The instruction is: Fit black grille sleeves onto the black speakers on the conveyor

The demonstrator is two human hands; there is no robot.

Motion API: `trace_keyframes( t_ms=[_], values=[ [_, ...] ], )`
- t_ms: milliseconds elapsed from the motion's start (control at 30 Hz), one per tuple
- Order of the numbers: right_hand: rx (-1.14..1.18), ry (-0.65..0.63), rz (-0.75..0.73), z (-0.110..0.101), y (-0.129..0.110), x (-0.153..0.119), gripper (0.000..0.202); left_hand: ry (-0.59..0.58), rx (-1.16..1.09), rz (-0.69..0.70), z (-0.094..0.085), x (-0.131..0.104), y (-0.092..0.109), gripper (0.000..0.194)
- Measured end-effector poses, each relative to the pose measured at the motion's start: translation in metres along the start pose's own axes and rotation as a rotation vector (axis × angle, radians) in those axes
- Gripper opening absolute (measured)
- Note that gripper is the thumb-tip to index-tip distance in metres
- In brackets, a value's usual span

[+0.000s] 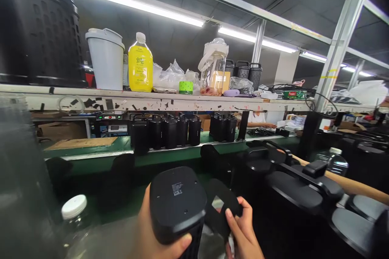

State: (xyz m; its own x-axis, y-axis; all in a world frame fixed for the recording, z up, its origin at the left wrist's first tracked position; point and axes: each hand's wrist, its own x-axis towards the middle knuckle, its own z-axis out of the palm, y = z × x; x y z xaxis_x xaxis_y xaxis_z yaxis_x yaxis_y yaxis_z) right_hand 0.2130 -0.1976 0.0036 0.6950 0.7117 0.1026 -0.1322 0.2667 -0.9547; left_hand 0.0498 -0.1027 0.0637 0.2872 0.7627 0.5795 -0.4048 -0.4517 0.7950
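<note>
A black rounded device point(178, 202) with a small printed label and screw holes on its flat end is tilted toward the camera at the lower middle. My left hand point(152, 234) is wrapped around its side, with the thumb over the front edge. Just to the right, my right hand point(243, 226) pinches a thin black pad point(223, 206) that has a cut-out in its middle. The pad is close beside the device; whether they touch I cannot tell.
A clear bottle with a white cap point(74, 207) stands at the lower left. Several black devices point(294, 188) crowd the right side. Others point(170, 131) line the green bench point(121, 146). The shelf point(188, 103) above holds a yellow bottle point(140, 64) and a grey cup point(106, 58).
</note>
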Motion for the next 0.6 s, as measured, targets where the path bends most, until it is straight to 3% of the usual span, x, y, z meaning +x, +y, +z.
trace_keyframes(
  t_ms=[233,367,533,600],
  values=[
    [0.072,-0.015,-0.238,-0.004,-0.043,0.025,0.058,-0.037,-0.071,0.048,0.006,-0.001,-0.004,0.087],
    [0.032,-0.061,-0.311,-0.001,-0.051,0.049,0.050,-0.049,-0.108,0.005,0.006,-0.002,-0.001,0.089],
    [0.028,-0.230,-0.228,0.029,-0.052,0.075,0.061,-0.132,-0.147,-0.088,0.005,0.005,0.014,0.090],
    [0.065,-0.304,-0.231,0.047,-0.063,0.079,0.057,-0.120,-0.099,-0.137,0.005,0.012,0.015,0.072]
  ],
)
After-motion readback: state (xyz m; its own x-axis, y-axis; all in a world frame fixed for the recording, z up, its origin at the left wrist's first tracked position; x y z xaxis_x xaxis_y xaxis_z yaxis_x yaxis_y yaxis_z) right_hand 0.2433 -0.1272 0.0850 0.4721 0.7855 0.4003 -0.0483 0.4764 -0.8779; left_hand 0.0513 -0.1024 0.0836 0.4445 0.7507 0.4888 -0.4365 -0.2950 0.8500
